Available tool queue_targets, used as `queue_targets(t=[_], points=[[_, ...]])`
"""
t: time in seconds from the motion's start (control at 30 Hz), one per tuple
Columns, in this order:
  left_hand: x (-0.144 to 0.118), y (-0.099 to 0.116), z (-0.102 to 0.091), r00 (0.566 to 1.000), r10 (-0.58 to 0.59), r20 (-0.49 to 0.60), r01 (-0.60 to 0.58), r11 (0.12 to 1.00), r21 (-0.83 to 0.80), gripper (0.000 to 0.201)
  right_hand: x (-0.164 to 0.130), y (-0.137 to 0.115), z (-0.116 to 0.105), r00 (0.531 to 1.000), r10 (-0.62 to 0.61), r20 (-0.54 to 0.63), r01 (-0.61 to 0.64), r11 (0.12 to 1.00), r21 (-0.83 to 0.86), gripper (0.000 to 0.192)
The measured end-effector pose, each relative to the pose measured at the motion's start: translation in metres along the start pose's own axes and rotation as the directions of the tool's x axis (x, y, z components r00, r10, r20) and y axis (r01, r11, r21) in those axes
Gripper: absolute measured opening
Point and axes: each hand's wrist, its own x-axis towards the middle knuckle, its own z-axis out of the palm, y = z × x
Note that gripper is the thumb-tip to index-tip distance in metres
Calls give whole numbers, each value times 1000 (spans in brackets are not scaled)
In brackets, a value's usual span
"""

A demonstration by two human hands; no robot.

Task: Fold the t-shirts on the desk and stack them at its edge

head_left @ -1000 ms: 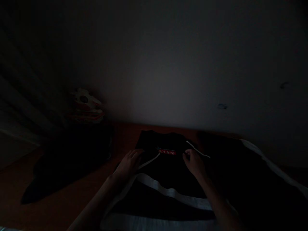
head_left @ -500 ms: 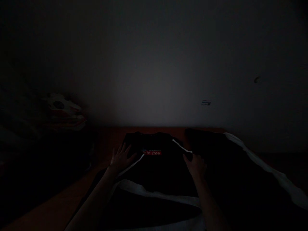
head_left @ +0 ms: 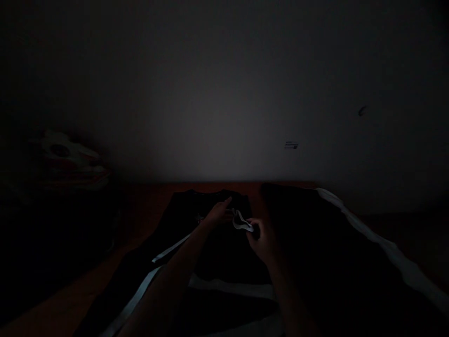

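Observation:
A black shirt (head_left: 224, 252) with pale trim and a small chest print (head_left: 199, 218) lies spread before me in dim light. My right hand (head_left: 261, 238) pinches the pale-edged cuff of the shirt's right-side sleeve (head_left: 242, 224), lifting it into an open loop. Over the chest, my left hand (head_left: 220, 213) reaches across with its thumb raised and fingers stretched toward that cuff. Whether its fingertips touch the cuff is too dark to make out. The other sleeve's pale edge (head_left: 171, 249) lies left of my left forearm.
The shirt rests on a reddish-brown surface (head_left: 147, 199) against a plain wall (head_left: 210, 93). To the right spreads another dark cloth (head_left: 315, 248) with a pale border. At the left, a heap of pale and red items (head_left: 70, 159) stands behind a dark mass.
My left hand has moved right from the shirt's left side to near the right-side cuff, covering most of the print. My right hand has drawn that sleeve inward, and its cuff now gapes.

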Motion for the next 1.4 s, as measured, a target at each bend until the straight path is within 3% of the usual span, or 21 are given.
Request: queue_targets(t=[0.07, 0.17, 0.3, 0.5, 0.57, 0.63, 0.77, 0.9, 1.03, 1.13, 1.2, 1.33, 1.4], points=[[12, 3, 17, 1000, -11, 24, 11, 1000, -14, 65, 0, -2, -3, 999, -27, 45, 27, 1000, -10, 23], [20, 5, 22, 999, 2, 44, -3, 1000, 22, 44, 2, -6, -6, 997, -51, 61, 52, 999, -15, 25], [18, 13, 7, 995, 92, 43, -94, 995, 44, 19, 5, -9, -9, 994, -101, 42, 102, 994, -42, 24], [-7, 21, -24, 964, 262, -48, -264, 964, -29, 39, 1, -12, -15, 989, -147, 8, 146, 974, -173, 25], [-17, 14, -35, 957, 279, -81, -283, 959, -31, 44, 0, -16, -17, 986, -165, 19, 165, 962, -219, 25], [-25, 2, -47, 956, 274, -105, -277, 961, -9, 43, -1, -22, -17, 973, -208, 102, 227, 946, -231, 24], [-33, -25, -66, 958, 248, -142, -236, 967, 99, 31, -8, -32, -16, 911, -294, 290, 354, 917, -182, 27], [-35, -39, -71, 954, 275, -116, -236, 932, 274, 16, -20, -37, -17, 880, -279, 383, 366, 914, -175, 33], [-48, -38, -64, 920, 386, -69, -315, 832, 456, 20, -25, -43, -24, 874, -207, 440, 287, 950, -124, 15], [-66, -36, -61, 886, 463, -18, -380, 749, 542, 21, -28, -44, -28, 913, -150, 380, 200, 975, -94, 28], [-78, -39, -65, 858, 512, 39, -420, 657, 626, 21, -33, -41, -27, 914, -122, 387, 179, 977, -115, 39], [-102, -52, -99, 811, 578, 88, -382, 411, 827, 32, -47, -29, -20, 892, -51, 448, 180, 952, -248, 49], [-114, -66, -125, 824, 565, 35, -302, 387, 872, 41, -54, -23, -17, 896, -39, 442, 180, 942, -282, 51]])
